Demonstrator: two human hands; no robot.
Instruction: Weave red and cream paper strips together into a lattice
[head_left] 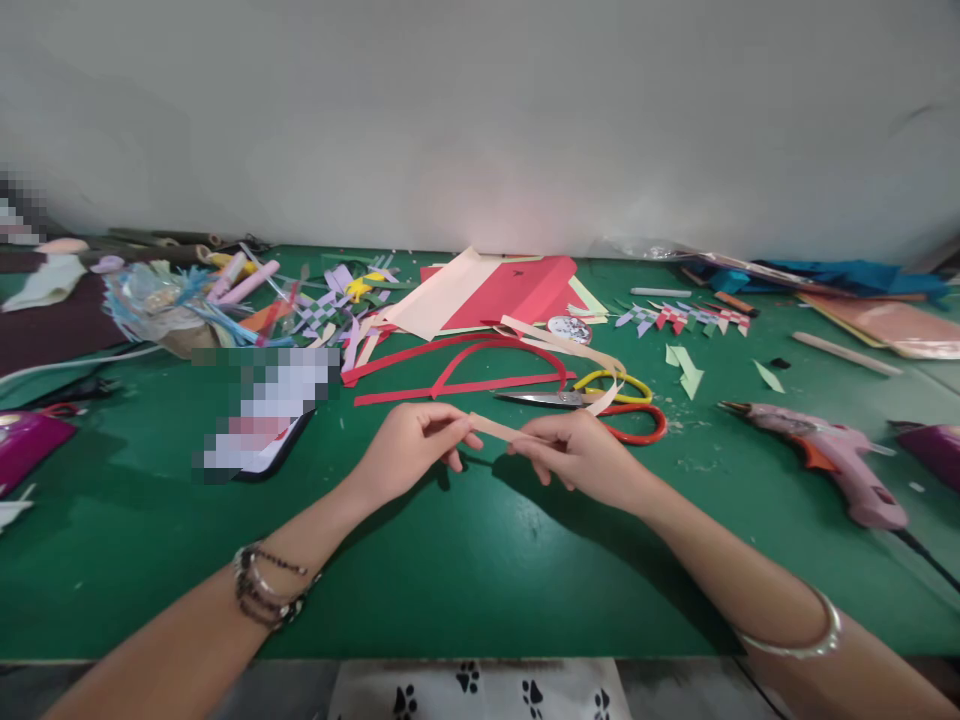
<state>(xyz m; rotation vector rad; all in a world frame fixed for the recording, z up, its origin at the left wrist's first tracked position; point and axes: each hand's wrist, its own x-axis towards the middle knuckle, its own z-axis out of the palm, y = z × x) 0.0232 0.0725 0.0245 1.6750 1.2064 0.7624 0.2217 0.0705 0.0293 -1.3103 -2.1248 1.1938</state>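
Observation:
Between my two hands a narrow cream paper strip (496, 430) is stretched above the green table. My left hand (420, 445) pinches its left end between thumb and fingers, and my right hand (577, 450) grips it farther right. Part of the strip is hidden behind the right fingers; a pale length curls up behind that hand. Just beyond lie scissors (551, 398) with one yellow and one red-orange handle loop, blades pointing left. Red paper strips (465, 388) lie behind my hands, some bent in a curve.
Red paper (529, 290) and a cream sheet (442, 295) lie at the back. A phone (270, 420) is at left. A pink glue gun (832, 455) with a cord lies at right. Woven paper pieces (682, 318) and green scraps (684, 368) are scattered behind it.

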